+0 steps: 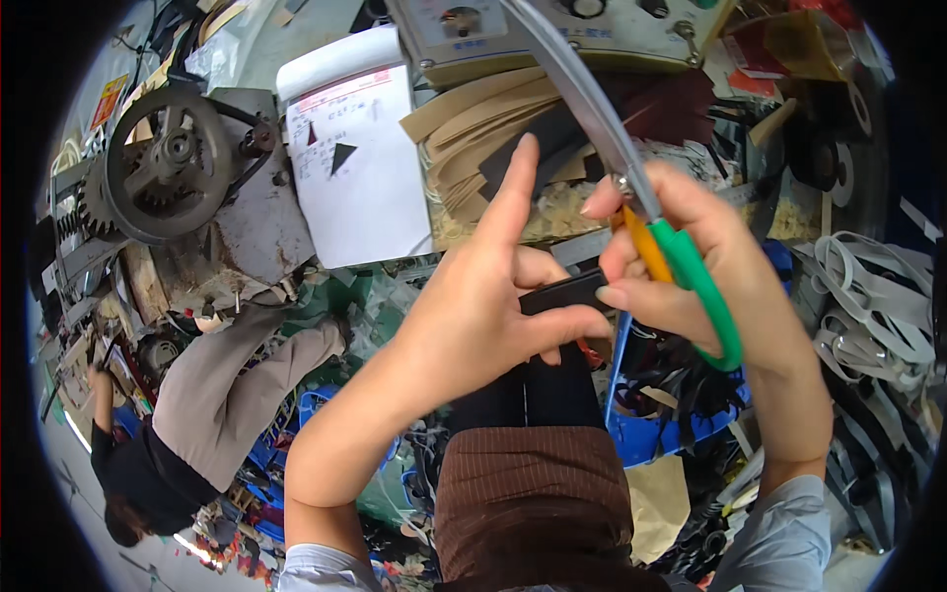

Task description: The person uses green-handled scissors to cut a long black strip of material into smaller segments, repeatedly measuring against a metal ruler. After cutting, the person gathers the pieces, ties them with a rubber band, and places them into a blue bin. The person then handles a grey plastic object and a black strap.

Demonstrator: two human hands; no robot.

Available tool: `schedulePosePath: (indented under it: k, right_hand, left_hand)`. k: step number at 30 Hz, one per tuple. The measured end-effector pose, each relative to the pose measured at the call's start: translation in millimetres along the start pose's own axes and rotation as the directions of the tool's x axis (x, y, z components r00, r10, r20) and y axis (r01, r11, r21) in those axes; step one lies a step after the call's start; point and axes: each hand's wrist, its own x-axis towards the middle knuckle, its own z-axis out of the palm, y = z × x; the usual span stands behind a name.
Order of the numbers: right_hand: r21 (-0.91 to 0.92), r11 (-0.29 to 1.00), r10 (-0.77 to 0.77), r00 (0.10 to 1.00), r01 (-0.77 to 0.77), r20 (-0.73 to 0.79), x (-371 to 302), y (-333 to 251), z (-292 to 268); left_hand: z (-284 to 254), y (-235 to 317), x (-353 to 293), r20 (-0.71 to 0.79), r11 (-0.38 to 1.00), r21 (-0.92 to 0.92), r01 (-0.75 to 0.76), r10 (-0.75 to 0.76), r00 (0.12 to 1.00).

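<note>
My left hand (459, 311) pinches a short black strip (562, 294), perhaps leather, between thumb and curled fingers, its index finger pointing up and away. Around the right end of that strip, the thumb and fingertips of my right hand (735, 261) are closed as well. The same right hand carries scissors (597, 118) with one green and one orange handle loop. Their long metal blades point up and to the left, away from the strip, and look closed together. The fingers partly hide the orange loop. Both hands are over my lap, just in front of the workbench edge.
On the bench lie a notepad (355, 197) with dark scraps and a stack of tan sheets (493, 128), before a control box (631, 35). A flywheel machine (168, 163) stands left. Blue bin (631, 449) and pale straps (878, 306) are at right. Another person (173, 444) bends at lower left.
</note>
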Motion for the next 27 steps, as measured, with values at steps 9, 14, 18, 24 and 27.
schedulePosePath:
  k: [9, 14, 18, 24, 27]
  right_hand:
    - [-0.335, 0.924, -0.218, 0.974, 0.184, -0.066, -8, 21, -90]
    - [-0.646, 0.740, -0.298, 0.952, 0.187, -0.065, 28, 65, -108]
    - [-0.864, 0.419, -0.551, 0.835, 0.279, 0.002, 37, 74, -108]
    - [-0.875, 0.407, -0.544, 0.839, 0.262, -0.002, 34, 74, -105]
    - [-0.864, 0.422, -0.558, 0.830, 0.276, -0.008, 36, 78, -105]
  left_hand:
    - [-37, 11, 22, 0.401, 0.873, 0.396, 0.285, -0.444, 0.801]
    - [-27, -43, 34, 0.480, 0.936, 0.041, 0.350, -0.325, 0.815]
    - [-14, -53, 42, 0.035, 0.834, 0.478, 0.275, -0.331, 0.943]
    - [-9, -71, 41, -0.144, 0.818, 0.535, 0.213, -0.161, 0.977]
    - [-6, -72, 39, -0.176, 0.812, 0.547, 0.202, -0.123, 0.977]
